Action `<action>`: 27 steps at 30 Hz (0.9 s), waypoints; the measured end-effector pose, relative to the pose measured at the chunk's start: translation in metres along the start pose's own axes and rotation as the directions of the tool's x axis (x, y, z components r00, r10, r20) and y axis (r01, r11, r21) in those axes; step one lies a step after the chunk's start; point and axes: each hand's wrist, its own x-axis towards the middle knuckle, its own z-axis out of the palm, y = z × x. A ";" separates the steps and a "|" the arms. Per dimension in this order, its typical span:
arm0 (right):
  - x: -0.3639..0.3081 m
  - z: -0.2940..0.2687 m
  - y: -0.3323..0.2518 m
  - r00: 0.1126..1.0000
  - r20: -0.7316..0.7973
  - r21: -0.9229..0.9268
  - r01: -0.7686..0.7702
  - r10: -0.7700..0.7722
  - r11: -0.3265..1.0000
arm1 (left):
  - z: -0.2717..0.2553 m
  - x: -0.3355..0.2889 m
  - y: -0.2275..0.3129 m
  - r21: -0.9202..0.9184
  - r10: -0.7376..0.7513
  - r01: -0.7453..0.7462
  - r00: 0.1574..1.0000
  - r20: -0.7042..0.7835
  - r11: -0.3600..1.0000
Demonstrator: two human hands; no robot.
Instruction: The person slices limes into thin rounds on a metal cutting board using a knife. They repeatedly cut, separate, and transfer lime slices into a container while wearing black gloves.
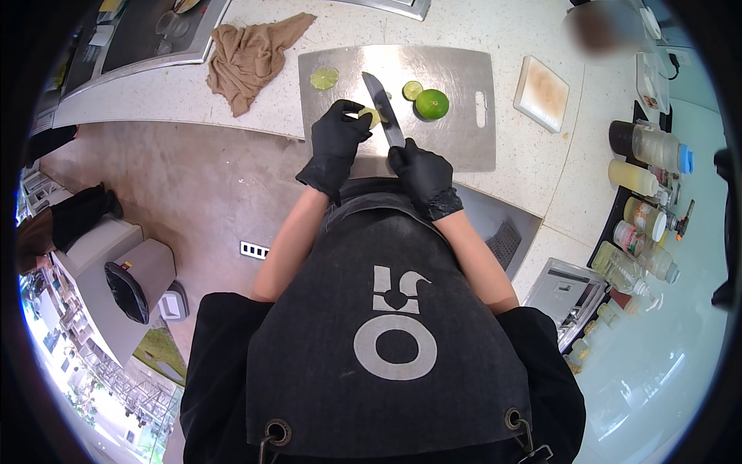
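Note:
My left hand (337, 139), in a black glove, pinches a pale piece of lime (370, 117) between thumb and fingers above the metal cutting board (464, 147). My right hand (421, 172), gloved the same way, is closed around the handle of a knife (381, 102). Its dark blade points away from me, close beside the held lime piece. To the right of the blade lie a green lime (432, 104) and a small cut lime end (413, 90). A lime slice (325, 77) rests at the board's far left.
A crumpled brown cloth (249, 60) lies left of the board. On the right sits a white rectangular block (542, 93) with a brownish top. Several bottles (635, 178) and jars line the counter's right side. A sink (158, 35) is at the far left.

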 end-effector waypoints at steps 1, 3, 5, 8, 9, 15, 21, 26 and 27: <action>0.000 -0.001 0.000 1.000 0.011 0.000 -0.005 0.005 1.000 | 0.001 0.000 0.000 0.003 -0.001 0.001 1.000 -0.010 1.000; 0.000 0.000 0.001 1.000 0.017 -0.003 -0.007 0.007 1.000 | 0.002 -0.001 0.001 0.008 0.001 0.000 1.000 -0.023 1.000; 0.000 0.001 0.001 1.000 0.001 -0.003 0.014 -0.014 1.000 | 0.003 -0.002 0.002 0.012 0.004 -0.004 0.999 -0.031 1.000; 0.000 0.001 0.001 0.998 -0.030 0.001 0.061 -0.061 0.998 | 0.003 -0.001 -0.002 -0.043 0.003 -0.004 1.000 -0.024 0.999; 0.003 0.001 0.001 0.998 -0.027 0.001 0.063 -0.063 0.998 | 0.004 -0.001 -0.003 -0.055 0.003 -0.004 1.000 -0.018 0.999; 0.008 0.007 -0.007 1.000 -0.013 -0.052 0.003 -0.004 0.999 | 0.003 0.001 -0.008 -0.059 0.021 -0.022 1.000 -0.014 0.998; -0.017 0.012 0.003 1.000 0.002 -0.076 0.011 -0.011 0.997 | 0.004 0.003 -0.013 -0.134 0.019 -0.023 0.999 -0.032 0.991; -0.001 0.008 -0.008 0.999 -0.055 -0.103 -0.002 -0.004 0.995 | -0.001 0.001 -0.018 -0.323 0.022 0.000 0.998 0.064 0.946; 0.002 0.007 -0.008 0.998 -0.067 -0.087 -0.004 -0.002 0.996 | -0.004 -0.002 -0.017 -0.423 0.012 0.034 0.994 0.105 0.905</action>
